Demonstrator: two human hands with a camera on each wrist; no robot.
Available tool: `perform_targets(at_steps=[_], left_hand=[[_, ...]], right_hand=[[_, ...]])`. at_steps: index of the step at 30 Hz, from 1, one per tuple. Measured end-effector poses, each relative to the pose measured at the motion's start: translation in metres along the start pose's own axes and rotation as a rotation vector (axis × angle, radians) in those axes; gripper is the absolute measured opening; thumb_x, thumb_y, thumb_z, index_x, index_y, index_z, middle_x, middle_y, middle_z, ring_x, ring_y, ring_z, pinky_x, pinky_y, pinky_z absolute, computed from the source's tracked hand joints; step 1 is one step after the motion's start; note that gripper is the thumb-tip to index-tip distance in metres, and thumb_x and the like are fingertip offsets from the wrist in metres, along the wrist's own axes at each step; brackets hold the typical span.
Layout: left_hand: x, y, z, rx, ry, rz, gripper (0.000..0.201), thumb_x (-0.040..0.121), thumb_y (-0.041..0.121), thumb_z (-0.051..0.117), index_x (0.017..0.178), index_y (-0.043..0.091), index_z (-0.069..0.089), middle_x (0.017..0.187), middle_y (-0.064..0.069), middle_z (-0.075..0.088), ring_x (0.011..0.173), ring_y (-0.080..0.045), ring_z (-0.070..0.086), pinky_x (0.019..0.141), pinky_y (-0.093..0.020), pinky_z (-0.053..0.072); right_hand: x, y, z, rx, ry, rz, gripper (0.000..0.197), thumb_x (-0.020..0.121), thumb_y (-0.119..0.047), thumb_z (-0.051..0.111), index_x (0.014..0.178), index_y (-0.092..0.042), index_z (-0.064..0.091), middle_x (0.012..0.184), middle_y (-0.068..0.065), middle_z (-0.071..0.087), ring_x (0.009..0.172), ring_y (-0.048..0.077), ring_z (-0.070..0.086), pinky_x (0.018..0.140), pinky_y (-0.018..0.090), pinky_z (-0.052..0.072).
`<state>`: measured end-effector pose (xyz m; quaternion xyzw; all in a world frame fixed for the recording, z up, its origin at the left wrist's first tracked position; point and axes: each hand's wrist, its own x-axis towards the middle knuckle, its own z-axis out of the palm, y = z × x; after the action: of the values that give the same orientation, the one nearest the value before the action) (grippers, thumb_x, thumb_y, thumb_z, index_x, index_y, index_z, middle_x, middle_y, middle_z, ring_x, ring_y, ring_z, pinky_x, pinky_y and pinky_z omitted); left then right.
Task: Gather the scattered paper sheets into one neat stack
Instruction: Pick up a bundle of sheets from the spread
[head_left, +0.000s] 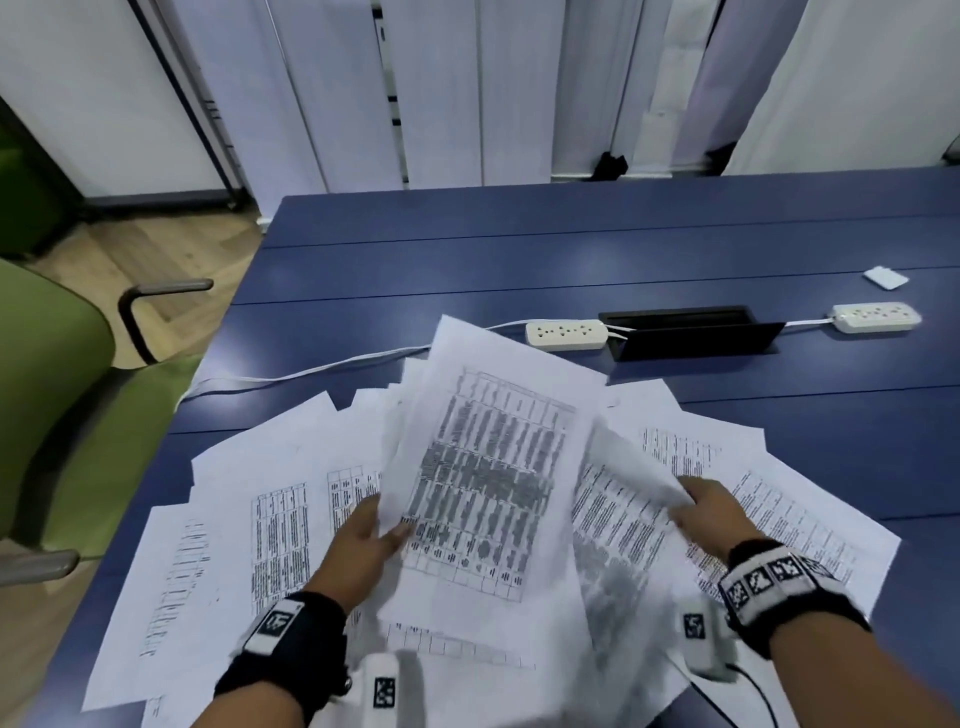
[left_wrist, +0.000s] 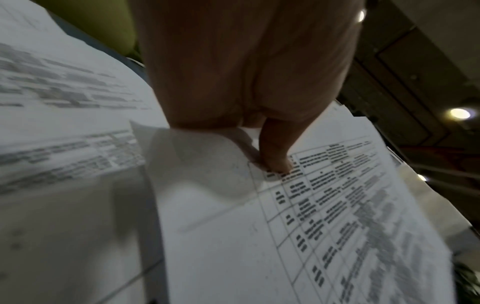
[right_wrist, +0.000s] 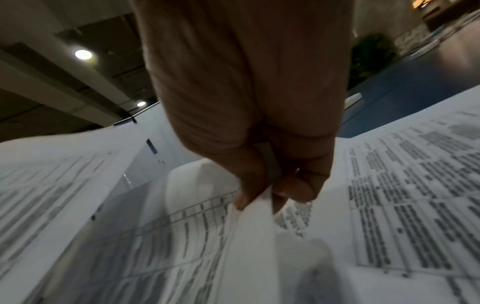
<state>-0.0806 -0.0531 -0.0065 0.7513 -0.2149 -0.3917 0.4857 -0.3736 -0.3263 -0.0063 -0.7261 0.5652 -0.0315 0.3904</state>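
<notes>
left hand: bundle is pinched, lifted off the pile
right hand: one sheet is pinched by its edge
table: the rest is kinda fanned out

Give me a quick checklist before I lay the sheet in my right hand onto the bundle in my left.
1. Left hand grips the raised bundle, thumb on top: ok.
2. Right hand pinches the loose sheet by its edge: ok.
3. Bundle edges aligned: not ok, sheets fan out at the top.
4. Loose sheet flat: not ok, it curls and blurs.
5. All sheets gathered: not ok, many scattered sheets lie on the blue table.
6. White cable free of the paper: cannot tell.
</notes>
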Motion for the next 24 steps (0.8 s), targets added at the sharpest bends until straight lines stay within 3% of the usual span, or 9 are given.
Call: perform_targets(at_steps=[4, 7, 9, 11, 13, 14, 18, 21, 24], left_hand=[[-0.001, 0.016, 0.028, 0.157, -0.202, -0.055, 0.030, 0.091, 0.025, 0.062, 0.120, 0.028, 0.054, 0.118, 0.002, 0.065, 0.110, -0.021, 0.060, 0.099, -0.040, 0.044], [-0.005, 0.018, 0.045, 0.094, -0.234, -0.087, 0.037, 0.094, 0.014, 0.058, 0.128, 0.024, 0.047, 0.118, 0.002, 0.060, 0.117, -0.023, 0.055, 0.099, -0.032, 0.038], [-0.011, 0.018, 0.048, 0.042, -0.196, -0.073, 0.039, 0.095, 0.008, 0.054, 0.127, 0.026, 0.041, 0.109, 0.015, 0.054, 0.110, -0.009, 0.050, 0.092, -0.022, 0.034], [-0.019, 0.012, 0.046, -0.003, -0.146, -0.066, 0.034, 0.095, 0.005, 0.053, 0.118, 0.026, 0.039, 0.095, 0.024, 0.046, 0.096, -0.001, 0.047, 0.092, -0.020, 0.032], [-0.023, 0.006, 0.044, -0.030, -0.125, -0.048, 0.035, 0.094, 0.004, 0.055, 0.113, 0.028, 0.037, 0.097, 0.027, 0.045, 0.099, 0.002, 0.047, 0.102, -0.021, 0.028], [-0.023, 0.002, 0.043, -0.029, -0.126, -0.042, 0.041, 0.093, 0.002, 0.056, 0.116, 0.030, 0.037, 0.103, 0.028, 0.046, 0.106, 0.000, 0.047, 0.107, -0.024, 0.025], [-0.019, 0.023, 0.040, -0.095, -0.031, 0.136, 0.068, 0.090, -0.002, 0.059, 0.135, 0.040, 0.031, 0.140, 0.021, 0.037, 0.137, -0.006, 0.028, 0.109, -0.022, 0.023], [-0.022, 0.070, 0.023, -0.172, 0.154, 0.362, 0.068, 0.091, -0.007, 0.056, 0.143, 0.030, 0.033, 0.138, 0.029, 0.039, 0.130, 0.005, 0.038, 0.098, -0.006, 0.033], [-0.029, 0.104, -0.001, -0.253, 0.260, 0.576, 0.065, 0.087, -0.014, 0.054, 0.142, 0.016, 0.036, 0.136, 0.006, 0.055, 0.125, -0.008, 0.052, 0.103, -0.018, 0.042]], right_hand=[[-0.007, -0.026, 0.013, 0.145, -0.207, -0.068, 0.015, 0.078, 0.004, 0.057, 0.078, -0.007, 0.065, 0.063, 0.000, 0.061, 0.058, 0.011, 0.051, 0.050, 0.014, 0.044], [-0.010, -0.030, 0.037, 0.494, -0.215, 0.027, 0.025, 0.084, 0.007, 0.054, 0.107, 0.004, 0.063, 0.083, 0.018, 0.069, 0.067, 0.024, 0.064, 0.059, 0.033, 0.055], [-0.021, -0.028, 0.050, 0.753, -0.191, 0.146, 0.029, 0.097, -0.014, 0.051, 0.120, 0.003, 0.054, 0.085, 0.015, 0.067, 0.064, 0.023, 0.062, 0.056, 0.033, 0.052], [-0.035, -0.021, 0.061, 0.852, -0.290, 0.303, 0.066, 0.095, -0.056, 0.035, 0.131, -0.001, 0.046, 0.112, 0.021, 0.063, 0.095, 0.037, 0.063, 0.081, 0.047, 0.053], [-0.054, -0.022, 0.070, 0.728, -0.382, 0.366, 0.090, 0.085, -0.071, 0.029, 0.146, -0.005, 0.026, 0.150, 0.024, 0.032, 0.133, 0.046, 0.036, 0.106, 0.059, 0.032], [-0.063, -0.029, 0.073, 0.640, -0.403, 0.320, 0.089, 0.085, -0.070, 0.036, 0.149, -0.009, 0.022, 0.155, 0.017, 0.024, 0.138, 0.041, 0.030, 0.107, 0.056, 0.030], [-0.069, -0.071, 0.073, 0.546, -0.179, -0.119, 0.046, 0.089, -0.016, 0.065, 0.131, -0.020, 0.047, 0.140, 0.007, 0.052, 0.117, 0.015, 0.054, 0.102, 0.035, 0.042], [-0.077, -0.119, 0.050, 0.699, 0.015, -0.302, 0.044, 0.089, -0.005, 0.061, 0.130, -0.019, 0.053, 0.124, 0.000, 0.064, 0.113, 0.016, 0.061, 0.102, 0.039, 0.046], [-0.095, -0.159, 0.027, 0.853, 0.100, -0.466, 0.031, 0.087, 0.001, 0.060, 0.110, -0.021, 0.062, 0.104, -0.006, 0.073, 0.101, 0.013, 0.067, 0.091, 0.032, 0.053]])
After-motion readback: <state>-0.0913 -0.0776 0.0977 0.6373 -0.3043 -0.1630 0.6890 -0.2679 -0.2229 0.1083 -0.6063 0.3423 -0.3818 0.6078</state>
